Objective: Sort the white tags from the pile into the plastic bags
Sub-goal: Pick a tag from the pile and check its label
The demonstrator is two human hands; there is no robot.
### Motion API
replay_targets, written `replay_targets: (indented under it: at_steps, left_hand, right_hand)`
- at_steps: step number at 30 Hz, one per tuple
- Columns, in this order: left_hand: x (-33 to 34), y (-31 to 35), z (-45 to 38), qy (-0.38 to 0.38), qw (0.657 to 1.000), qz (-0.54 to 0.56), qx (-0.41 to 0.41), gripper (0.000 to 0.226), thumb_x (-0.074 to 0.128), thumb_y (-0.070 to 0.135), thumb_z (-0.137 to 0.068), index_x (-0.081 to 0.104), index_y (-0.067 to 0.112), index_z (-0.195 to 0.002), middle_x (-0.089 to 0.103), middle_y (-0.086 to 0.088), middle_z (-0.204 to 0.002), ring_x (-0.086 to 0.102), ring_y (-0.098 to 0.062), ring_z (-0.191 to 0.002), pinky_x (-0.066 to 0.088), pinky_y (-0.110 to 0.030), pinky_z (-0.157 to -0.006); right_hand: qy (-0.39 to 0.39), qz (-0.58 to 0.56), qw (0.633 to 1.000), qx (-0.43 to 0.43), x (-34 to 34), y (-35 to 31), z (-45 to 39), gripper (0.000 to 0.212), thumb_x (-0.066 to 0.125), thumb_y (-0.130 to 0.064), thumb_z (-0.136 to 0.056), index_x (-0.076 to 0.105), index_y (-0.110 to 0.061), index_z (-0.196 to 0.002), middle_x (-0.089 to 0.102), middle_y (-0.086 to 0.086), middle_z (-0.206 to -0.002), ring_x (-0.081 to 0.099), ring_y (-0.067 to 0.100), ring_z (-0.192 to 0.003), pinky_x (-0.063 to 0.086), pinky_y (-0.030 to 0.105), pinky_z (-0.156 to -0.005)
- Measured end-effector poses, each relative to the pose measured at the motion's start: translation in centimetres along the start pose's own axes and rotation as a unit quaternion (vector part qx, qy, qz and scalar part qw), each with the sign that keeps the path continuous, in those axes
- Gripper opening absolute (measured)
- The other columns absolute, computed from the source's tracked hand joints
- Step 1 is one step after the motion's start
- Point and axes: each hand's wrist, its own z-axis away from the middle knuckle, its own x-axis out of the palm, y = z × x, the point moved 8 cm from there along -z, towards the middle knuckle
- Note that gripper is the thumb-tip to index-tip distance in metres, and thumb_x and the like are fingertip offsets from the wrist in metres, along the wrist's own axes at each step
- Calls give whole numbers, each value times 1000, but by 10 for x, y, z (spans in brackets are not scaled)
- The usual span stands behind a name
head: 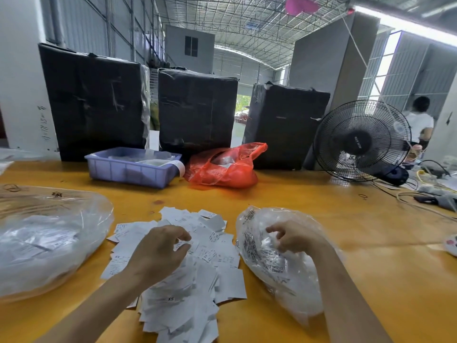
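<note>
1. A large clear plastic bag lay at the left of the yellow table, already bulging with tags, probably 1 sorting destination kept within reach.
2. The pile of white tags sat loose in the middle, between the 2 bags, so either side could be fed from it.
3. The left hand hovered over the pile with its fingertips pinching 1 tag, seemingly lifting it to read its size.
4. The right hand rested on the smaller clear bag at the right, fingers curled and pinching its plastic, likely holding the mouth ready.
5. Behind stood a purple tray, a red bag and a fan, apart from the work.
</note>
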Motion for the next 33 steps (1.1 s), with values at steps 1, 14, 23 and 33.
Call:
replay_targets:
  at_steps: [1,14,23,33]
  left_hand:
    - [1,0,0,-2,1000,0,2,18,67,21,-85,71,18,-102,70,3,-102,61,-7,-88,45,-16,-76]
    - [4,3,1,-14,1000,-8,10,20,66,21,-87,70,19,-106,69,4,-106,60,-5,-91,44,-14,-78]
    - [3,2,1,-14,1000,-5,12,20,66,21,-87,69,21,-106,69,6,-106,59,-5,-91,47,-16,-79]
    - [2,3,-1,-6,1000,6,18,17,66,20,-86,71,20,-102,69,6,-100,59,-6,-88,48,-18,-76]
  right_hand:
    - [8,2,1000,-13,2,-2,-1,49,65,1,-83,57,-14,-129,58,-6,-91,49,5,-70,40,17,-62]
    - [3,139,987,76,-9,13,3,34,80,-22,-74,68,-2,-99,70,9,-98,64,20,-82,55,30,-77]
    - [171,81,978,93,-40,33,7,20,73,-13,-79,73,0,-94,73,14,-93,67,20,-81,57,35,-80]
    - [46,-55,997,23,-56,-8,39,6,73,-10,-81,74,-8,-75,72,8,-78,65,17,-75,58,29,-74]
